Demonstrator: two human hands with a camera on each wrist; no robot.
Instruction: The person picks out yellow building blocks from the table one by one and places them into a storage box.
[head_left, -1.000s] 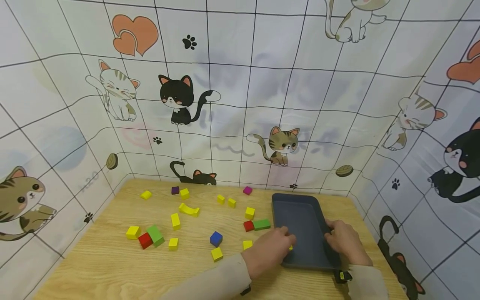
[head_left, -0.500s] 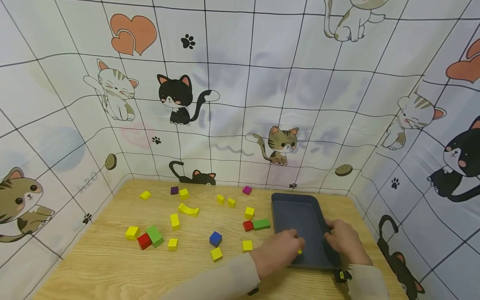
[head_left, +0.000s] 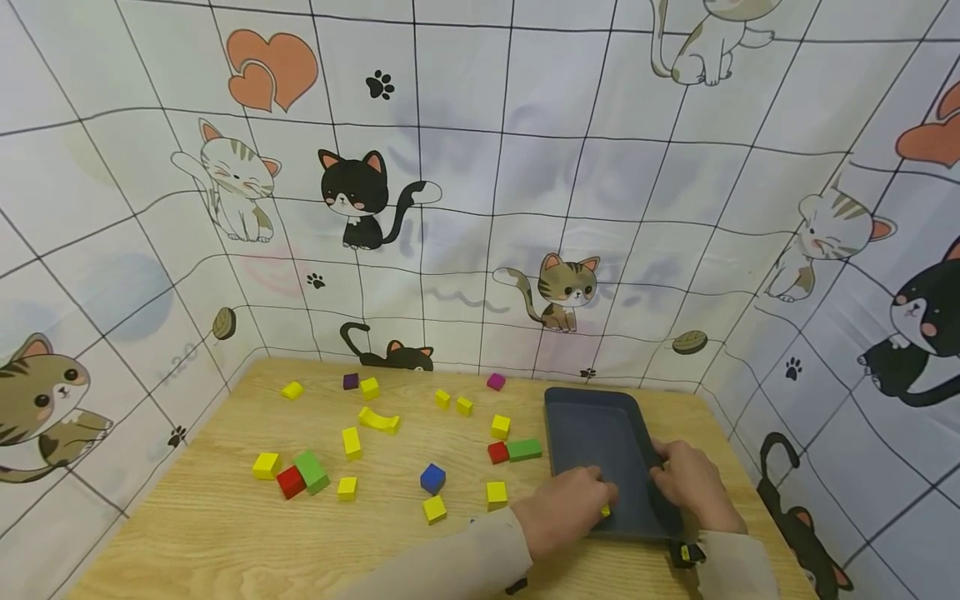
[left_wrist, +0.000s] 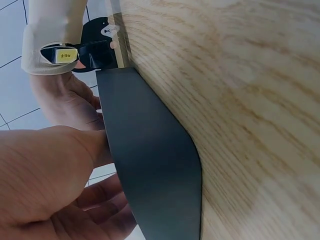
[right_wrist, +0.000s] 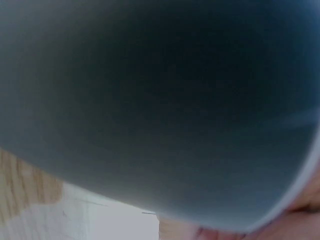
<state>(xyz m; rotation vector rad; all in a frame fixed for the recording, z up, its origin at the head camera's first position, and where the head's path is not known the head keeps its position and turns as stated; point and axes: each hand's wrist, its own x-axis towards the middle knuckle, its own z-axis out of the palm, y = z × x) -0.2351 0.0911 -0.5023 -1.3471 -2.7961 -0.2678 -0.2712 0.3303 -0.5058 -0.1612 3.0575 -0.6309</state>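
Since the earlier frame, I've brought the left hand [head_left: 567, 510] rightward, pinching a yellow block [head_left: 606, 512] inside the tray's [head_left: 600, 429] near edge. My right hand [head_left: 693, 483] grips its right edge. Placing seems underway; next calls for letting go.

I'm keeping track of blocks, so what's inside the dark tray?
Inside the dark tray, part of a yellow block shows beneath the left hand; whatever else that hand covers can't be seen.

The left hand [left_wrist: 47, 175] reaches into a dark tray [left_wrist: 150, 135].
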